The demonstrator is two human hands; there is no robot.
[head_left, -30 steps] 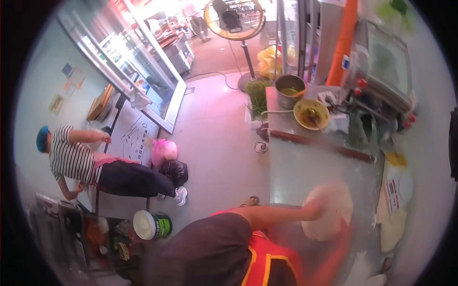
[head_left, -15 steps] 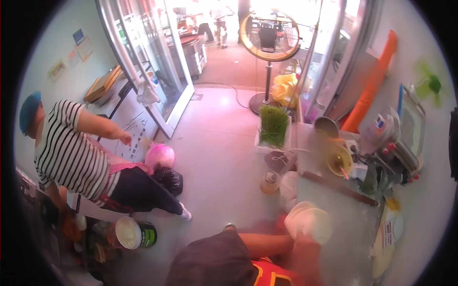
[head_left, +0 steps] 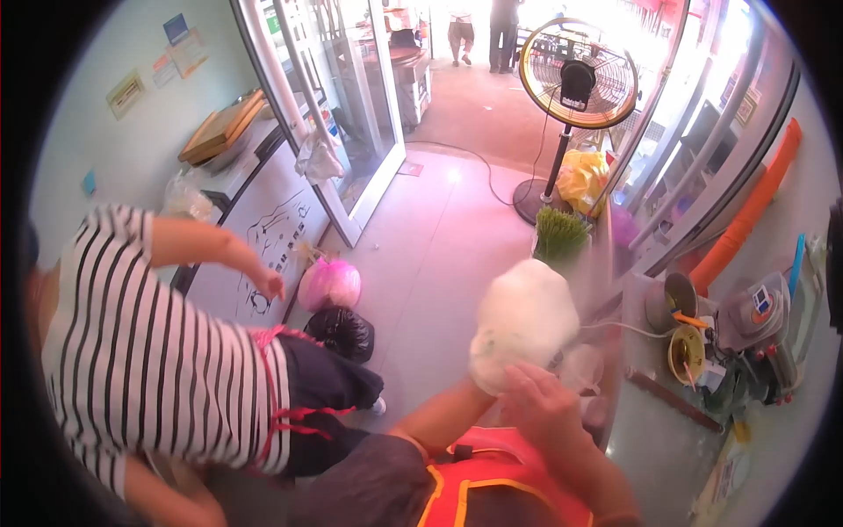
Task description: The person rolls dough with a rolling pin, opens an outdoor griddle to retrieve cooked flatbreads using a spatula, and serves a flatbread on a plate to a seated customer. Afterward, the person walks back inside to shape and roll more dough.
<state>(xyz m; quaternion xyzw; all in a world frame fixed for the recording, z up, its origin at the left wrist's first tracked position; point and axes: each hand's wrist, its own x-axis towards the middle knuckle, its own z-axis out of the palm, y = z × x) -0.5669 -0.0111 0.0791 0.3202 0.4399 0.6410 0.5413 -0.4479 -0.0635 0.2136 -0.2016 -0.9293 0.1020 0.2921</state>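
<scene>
A soft, pale, round sheet of dough (head_left: 527,316) with small green flecks is held up in front of me. My right hand (head_left: 546,406) has its fingers bent on the near edge of this dough. From the lower left, my left forearm (head_left: 450,416) reaches up to the dough. My left hand is hidden beneath it, so its fingers do not show, but the dough rests up on that side. I wear a red apron (head_left: 500,448) with yellow trim.
At left stands a person in a striped shirt (head_left: 167,342). A standing fan (head_left: 578,83) faces the open glass door (head_left: 373,132). On the right counter (head_left: 637,439) lie a dark wooden stick (head_left: 672,400) and a yellow bowl (head_left: 685,356). A black bag (head_left: 342,334) sits on the floor.
The dough has moved from low over the counter at right to up and left, before me. My view has turned left, and the striped-shirt person appears closer.
</scene>
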